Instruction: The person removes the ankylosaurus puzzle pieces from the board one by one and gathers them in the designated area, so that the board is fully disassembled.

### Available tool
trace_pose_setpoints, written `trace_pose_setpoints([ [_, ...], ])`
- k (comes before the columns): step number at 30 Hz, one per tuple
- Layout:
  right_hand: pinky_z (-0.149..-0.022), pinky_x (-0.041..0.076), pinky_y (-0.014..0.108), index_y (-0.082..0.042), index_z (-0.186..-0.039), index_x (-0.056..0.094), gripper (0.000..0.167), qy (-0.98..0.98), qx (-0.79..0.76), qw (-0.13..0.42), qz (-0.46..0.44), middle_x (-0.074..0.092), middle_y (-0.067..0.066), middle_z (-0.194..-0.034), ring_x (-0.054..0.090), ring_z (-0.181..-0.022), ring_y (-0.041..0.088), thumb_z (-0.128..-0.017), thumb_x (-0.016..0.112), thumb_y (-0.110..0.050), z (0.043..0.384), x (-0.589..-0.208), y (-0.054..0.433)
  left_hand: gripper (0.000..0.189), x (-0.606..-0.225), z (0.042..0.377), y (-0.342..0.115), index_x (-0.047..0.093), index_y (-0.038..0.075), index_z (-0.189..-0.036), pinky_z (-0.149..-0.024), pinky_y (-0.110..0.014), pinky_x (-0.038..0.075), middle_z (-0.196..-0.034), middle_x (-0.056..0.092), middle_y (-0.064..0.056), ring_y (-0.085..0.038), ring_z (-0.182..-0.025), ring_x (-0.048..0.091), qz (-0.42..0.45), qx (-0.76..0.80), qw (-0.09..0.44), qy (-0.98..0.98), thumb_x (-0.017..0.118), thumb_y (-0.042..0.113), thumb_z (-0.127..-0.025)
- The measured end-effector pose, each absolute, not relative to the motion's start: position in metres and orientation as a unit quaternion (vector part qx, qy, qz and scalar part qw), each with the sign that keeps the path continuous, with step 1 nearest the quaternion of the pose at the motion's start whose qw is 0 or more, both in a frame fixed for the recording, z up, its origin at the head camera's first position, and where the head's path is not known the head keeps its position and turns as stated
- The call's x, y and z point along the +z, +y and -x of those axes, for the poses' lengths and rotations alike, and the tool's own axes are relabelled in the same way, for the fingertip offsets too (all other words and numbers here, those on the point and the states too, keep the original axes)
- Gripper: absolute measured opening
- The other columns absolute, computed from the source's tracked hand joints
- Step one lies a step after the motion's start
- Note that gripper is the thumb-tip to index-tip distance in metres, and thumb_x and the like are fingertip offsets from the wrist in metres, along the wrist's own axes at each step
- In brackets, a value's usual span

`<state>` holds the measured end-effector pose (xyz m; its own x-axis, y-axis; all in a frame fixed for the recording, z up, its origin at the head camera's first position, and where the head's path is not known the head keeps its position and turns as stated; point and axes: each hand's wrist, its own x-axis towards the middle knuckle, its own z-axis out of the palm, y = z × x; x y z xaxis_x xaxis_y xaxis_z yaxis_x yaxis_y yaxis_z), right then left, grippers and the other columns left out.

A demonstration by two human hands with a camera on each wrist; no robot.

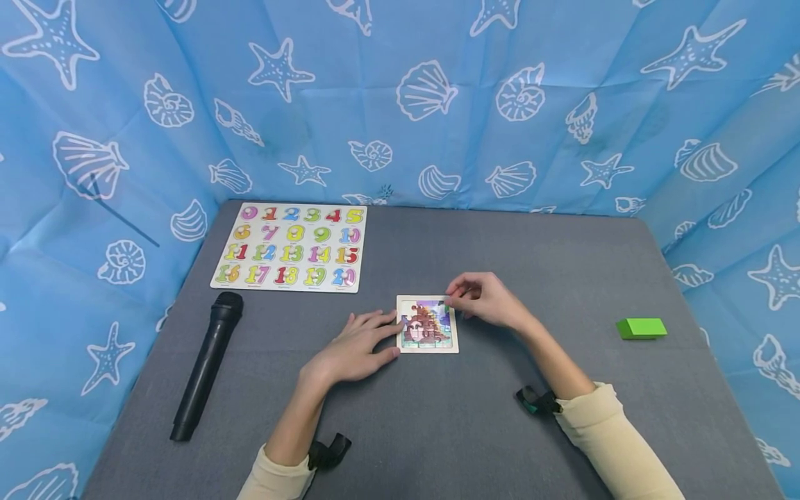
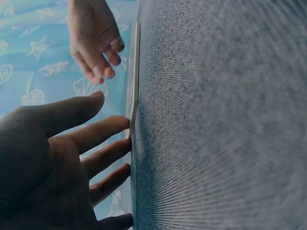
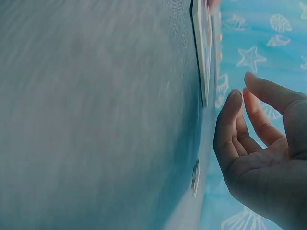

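Observation:
A small jigsaw puzzle (image 1: 431, 330) with a reddish-brown and purple picture lies flat in a pale square frame (image 1: 431, 351) at mid-table. Pale backing shows at its upper left. My left hand (image 1: 356, 347) lies palm down on the left, fingers spread, fingertips at the frame's left edge. Over the upper right corner is my right hand (image 1: 484, 298), its fingers loosely bent. The right wrist view shows a gap between thumb and forefinger, with nothing held. A small flat piece (image 3: 195, 176) lies on the table below that hand, hidden by it in the head view.
A number board (image 1: 287, 248) with colourful numerals lies at the back left. Nearer on the left is a black microphone (image 1: 206, 368). A green block (image 1: 642, 328) sits on the right. Blue curtains (image 1: 431, 104) with shell prints surround the grey table (image 1: 437, 430).

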<state>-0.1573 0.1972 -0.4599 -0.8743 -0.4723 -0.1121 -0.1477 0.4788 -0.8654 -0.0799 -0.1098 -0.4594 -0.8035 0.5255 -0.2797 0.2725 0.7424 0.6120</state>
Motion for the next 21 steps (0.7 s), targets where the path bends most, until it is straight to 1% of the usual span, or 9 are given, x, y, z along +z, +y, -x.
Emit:
trace_pose_setpoints([
  [3, -0.067, 0.064, 0.034, 0.003, -0.116, 0.075, 0.019, 0.840, -0.472, 0.186, 0.192, 0.074, 0.017, -0.100, 0.070, -0.078, 0.022, -0.101, 0.075, -0.009, 0.156, -0.460, 0.186, 0.055, -0.459, 0.080, -0.110, 0.051, 0.018, -0.163, -0.137, -0.070, 0.009, -0.178, 0.038, -0.006, -0.035, -0.169, 0.026, -0.220, 0.284, 0.225, 0.906, 0.060, 0.035, -0.112],
  [6, -0.065, 0.061, 0.030, 0.002, -0.118, 0.076, 0.019, 0.840, -0.462, 0.198, 0.203, 0.074, 0.016, -0.100, 0.068, -0.076, 0.017, -0.102, 0.074, -0.008, 0.156, -0.460, 0.175, 0.055, -0.459, 0.080, -0.110, 0.052, 0.016, -0.163, -0.136, -0.071, 0.009, -0.177, 0.038, -0.008, -0.037, -0.169, 0.027, -0.222, 0.290, 0.223, 0.904, 0.060, 0.035, -0.111],
  [7, -0.064, 0.059, 0.027, 0.001, -0.117, 0.076, 0.018, 0.841, -0.459, 0.200, 0.207, 0.075, 0.015, -0.099, 0.067, -0.075, 0.015, -0.101, 0.074, -0.008, 0.157, -0.461, 0.171, 0.055, -0.464, 0.081, -0.111, 0.052, 0.017, -0.163, -0.135, -0.072, 0.010, -0.177, 0.039, -0.008, -0.038, -0.168, 0.028, -0.228, 0.290, 0.216, 0.904, 0.060, 0.036, -0.111],
  [10, -0.063, 0.054, 0.023, -0.001, -0.117, 0.078, 0.019, 0.842, -0.446, 0.203, 0.225, 0.077, 0.013, -0.098, 0.064, -0.073, 0.012, -0.100, 0.077, -0.010, 0.159, -0.463, 0.161, 0.056, -0.472, 0.082, -0.114, 0.053, 0.018, -0.162, -0.133, -0.075, 0.012, -0.176, 0.041, -0.008, -0.038, -0.167, 0.030, -0.239, 0.300, 0.201, 0.902, 0.059, 0.041, -0.111],
  [13, -0.065, 0.052, 0.020, -0.002, -0.117, 0.080, 0.020, 0.847, -0.429, 0.204, 0.239, 0.078, 0.010, -0.096, 0.063, -0.073, 0.009, -0.099, 0.079, -0.012, 0.163, -0.465, 0.154, 0.056, -0.473, 0.082, -0.115, 0.054, 0.018, -0.162, -0.132, -0.076, 0.012, -0.176, 0.042, -0.009, -0.039, -0.166, 0.030, -0.243, 0.304, 0.197, 0.900, 0.059, 0.041, -0.111],
  [14, -0.066, 0.051, 0.020, -0.003, -0.117, 0.080, 0.020, 0.849, -0.422, 0.204, 0.242, 0.078, 0.009, -0.095, 0.062, -0.073, 0.009, -0.099, 0.080, -0.012, 0.164, -0.465, 0.152, 0.056, -0.469, 0.081, -0.114, 0.054, 0.017, -0.162, -0.133, -0.075, 0.010, -0.176, 0.041, -0.008, -0.038, -0.167, 0.029, -0.239, 0.308, 0.204, 0.898, 0.060, 0.039, -0.111],
  [17, -0.067, 0.048, 0.019, -0.003, -0.115, 0.081, 0.020, 0.858, -0.402, 0.204, 0.248, 0.075, 0.006, -0.091, 0.059, -0.074, 0.008, -0.098, 0.081, -0.012, 0.167, -0.466, 0.148, 0.054, -0.461, 0.079, -0.112, 0.054, 0.014, -0.161, -0.135, -0.073, 0.009, -0.176, 0.040, -0.010, -0.039, -0.168, 0.028, -0.233, 0.305, 0.214, 0.898, 0.060, 0.034, -0.111],
  [21, -0.065, 0.044, 0.020, -0.004, -0.112, 0.082, 0.017, 0.862, -0.386, 0.210, 0.252, 0.068, 0.003, -0.083, 0.054, -0.072, 0.009, -0.097, 0.081, -0.011, 0.171, -0.467, 0.145, 0.053, -0.460, 0.080, -0.111, 0.054, 0.015, -0.162, -0.136, -0.072, 0.010, -0.177, 0.039, -0.009, -0.037, -0.168, 0.027, -0.229, 0.292, 0.220, 0.902, 0.059, 0.033, -0.112],
])
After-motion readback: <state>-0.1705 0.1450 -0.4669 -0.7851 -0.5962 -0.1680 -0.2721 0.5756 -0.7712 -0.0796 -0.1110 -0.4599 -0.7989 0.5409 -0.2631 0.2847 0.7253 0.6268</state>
